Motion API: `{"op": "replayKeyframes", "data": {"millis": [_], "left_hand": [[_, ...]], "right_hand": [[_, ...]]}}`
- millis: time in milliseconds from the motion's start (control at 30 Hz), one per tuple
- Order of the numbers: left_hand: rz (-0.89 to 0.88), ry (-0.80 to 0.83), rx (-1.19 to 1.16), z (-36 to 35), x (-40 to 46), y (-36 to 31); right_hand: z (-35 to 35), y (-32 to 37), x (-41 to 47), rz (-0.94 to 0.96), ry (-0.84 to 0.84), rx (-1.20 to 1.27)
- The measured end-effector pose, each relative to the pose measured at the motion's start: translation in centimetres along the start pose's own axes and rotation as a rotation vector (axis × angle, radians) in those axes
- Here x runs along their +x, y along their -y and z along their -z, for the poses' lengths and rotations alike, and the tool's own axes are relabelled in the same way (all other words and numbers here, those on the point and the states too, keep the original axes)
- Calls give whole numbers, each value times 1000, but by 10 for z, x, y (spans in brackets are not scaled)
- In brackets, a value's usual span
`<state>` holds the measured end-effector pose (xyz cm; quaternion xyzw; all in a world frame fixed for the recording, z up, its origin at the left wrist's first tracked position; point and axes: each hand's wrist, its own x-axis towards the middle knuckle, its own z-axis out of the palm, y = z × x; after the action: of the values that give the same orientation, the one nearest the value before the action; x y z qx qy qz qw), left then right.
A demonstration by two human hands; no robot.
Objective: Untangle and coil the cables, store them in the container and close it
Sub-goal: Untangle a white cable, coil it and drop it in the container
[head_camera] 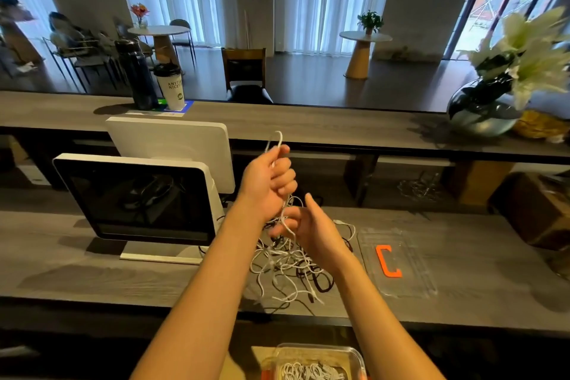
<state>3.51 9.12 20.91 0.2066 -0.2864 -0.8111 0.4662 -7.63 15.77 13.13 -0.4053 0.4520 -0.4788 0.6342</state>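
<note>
Clear container [354,358] with coiled white cables at bottom edge, nearest. Tangled cables [287,262], white and black, lie on table [123,271], clear lid [401,262] just right. Right hand [305,227] above tangle, fingers loosely curled, pinching white strand. Left hand [268,177] raised higher, fingers curled tight round white loop.

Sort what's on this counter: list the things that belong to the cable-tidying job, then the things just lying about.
Belongs to the job:
- white cable, gripped by the left hand
- right hand, pinching a strand
- tangled cables
- clear container with coiled cables inside
- clear lid with orange clip

Just lying about:
- monitor
- coffee cup
- dark bottle
- flower vase
</note>
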Motion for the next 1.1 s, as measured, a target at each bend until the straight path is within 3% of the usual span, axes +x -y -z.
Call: {"op": "replayKeyframes", "data": {"millis": [167, 233, 333, 467, 600, 733, 867, 1000, 1100], "left_hand": [[-148, -125, -134, 4, 17, -26], [-175, -195, -70, 8, 17, -24], [-57, -233, 204, 18, 11, 0], [209, -142, 792, 32, -8, 44], [187, 0, 954, 33, -35, 57], [74, 109, 1194, 37, -49, 53], [48, 153, 941, 42, -57, 50], [29, 55, 827, 50, -54, 50], [39, -28, 686, 56, -52, 50]], "right_hand": [[4, -1, -11, 132, -118, -165], [8, 0, -12, 189, -168, -66], [2, 7, -10, 289, -240, 118], [-2, 19, -6, 364, -359, 243], [2, 25, -6, 355, -506, 241], [8, 17, -11, 260, -571, 37], [18, -2, -18, 192, -714, -325], [14, -15, -28, 333, -388, -308], [15, -13, -34, 347, -252, -364]]}}
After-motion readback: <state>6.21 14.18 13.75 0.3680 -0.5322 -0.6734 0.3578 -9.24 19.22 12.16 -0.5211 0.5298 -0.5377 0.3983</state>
